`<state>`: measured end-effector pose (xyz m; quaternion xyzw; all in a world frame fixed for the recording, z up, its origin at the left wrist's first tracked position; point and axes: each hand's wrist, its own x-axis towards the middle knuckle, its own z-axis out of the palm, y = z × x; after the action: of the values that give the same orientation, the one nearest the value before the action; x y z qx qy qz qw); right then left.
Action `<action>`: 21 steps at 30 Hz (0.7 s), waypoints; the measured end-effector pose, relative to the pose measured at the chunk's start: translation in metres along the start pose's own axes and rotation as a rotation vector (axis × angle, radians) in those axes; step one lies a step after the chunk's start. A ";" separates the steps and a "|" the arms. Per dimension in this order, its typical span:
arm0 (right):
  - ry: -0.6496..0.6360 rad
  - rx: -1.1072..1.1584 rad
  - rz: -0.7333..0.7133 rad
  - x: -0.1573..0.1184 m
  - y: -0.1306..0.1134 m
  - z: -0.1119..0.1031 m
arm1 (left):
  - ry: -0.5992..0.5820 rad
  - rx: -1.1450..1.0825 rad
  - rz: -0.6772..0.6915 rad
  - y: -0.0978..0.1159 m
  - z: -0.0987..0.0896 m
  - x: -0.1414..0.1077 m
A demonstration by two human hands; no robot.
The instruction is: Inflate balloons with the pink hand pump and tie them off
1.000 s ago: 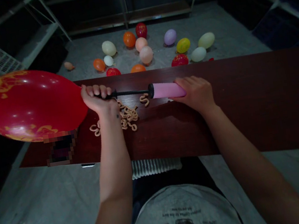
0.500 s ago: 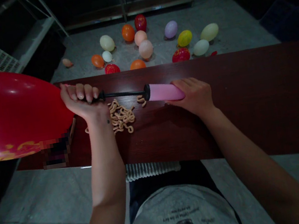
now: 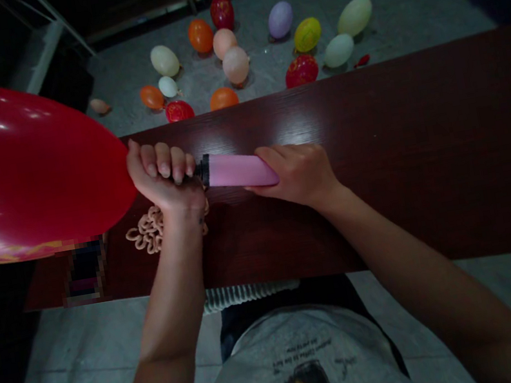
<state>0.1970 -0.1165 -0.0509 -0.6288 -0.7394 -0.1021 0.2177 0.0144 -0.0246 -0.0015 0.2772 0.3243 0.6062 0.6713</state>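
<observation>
A large red balloon with yellow print swells at the left, its neck end at my left hand. The fingers of that hand are wrapped round the black end of a balloon pump; its nozzle and the balloon's mouth are hidden in the grip. My right hand is closed round the pump's pink barrel. The barrel's black collar sits right against my left hand, with no rod showing between them. Under my left wrist lies a heap of tan, curled balloons or strings, whose kind I cannot make out.
The dark red-brown table spans the view. Beyond its far edge, several small balloons lie on the floor, among them a purple one and a yellow one. A blurred-out object lies at the table's left. Shelving stands behind.
My hands have come together: the black rod has slid into the pink barrel. The view has shifted, and the red balloon still sits at my left hand.
</observation>
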 end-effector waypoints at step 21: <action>0.033 -0.181 0.068 0.002 0.035 0.005 | -0.039 -0.019 0.288 0.022 -0.035 0.028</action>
<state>0.2300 -0.1064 -0.0586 -0.6689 -0.7017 -0.1715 0.1753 -0.0250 0.0047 -0.0101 0.3260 0.2623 0.6939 0.5861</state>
